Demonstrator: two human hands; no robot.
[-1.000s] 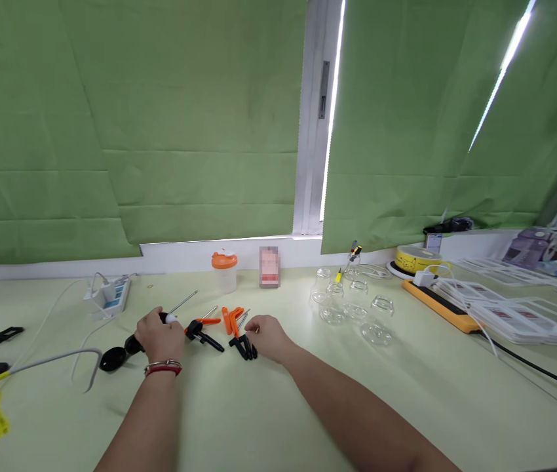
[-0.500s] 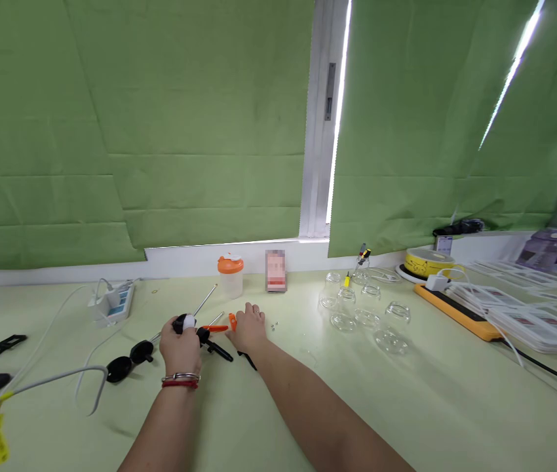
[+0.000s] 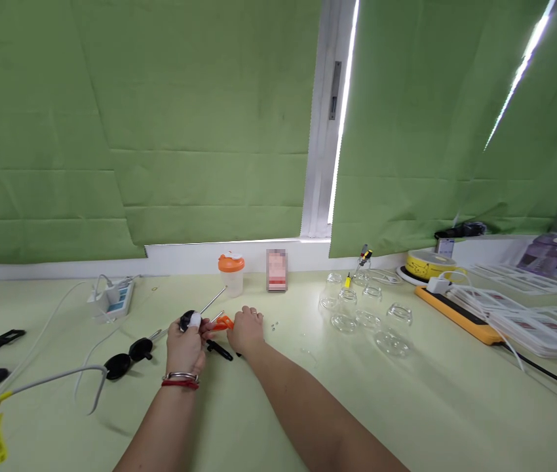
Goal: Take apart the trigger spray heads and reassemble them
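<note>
My left hand [image 3: 186, 346] is closed round a black rounded part [image 3: 187, 319] with a thin metal rod [image 3: 213, 300] slanting up from it. Something white covers the tip of that thumb. Just to the right, my right hand [image 3: 248, 330] rests low over the table, fingers curled at an orange-handled tool [image 3: 223, 322] whose far end is hidden between the hands. A black stick-like piece [image 3: 219, 351] lies below them. Two joined black round pieces [image 3: 130, 359] with a metal rod lie left of my left hand. A few tiny bits [image 3: 274, 326] sit right of my right hand.
Behind the hands stand an orange-lidded cup [image 3: 231, 272] and an upright phone [image 3: 277, 270]. Several clear glass vessels [image 3: 371, 308] stand to the right, near an orange-edged power strip [image 3: 458, 316]. A white power strip [image 3: 120, 298] and cables lie left.
My left hand has moved slightly right and up with the black part, its rod shifting right. The orange handles look closer together between my hands. My right hand has barely moved.
</note>
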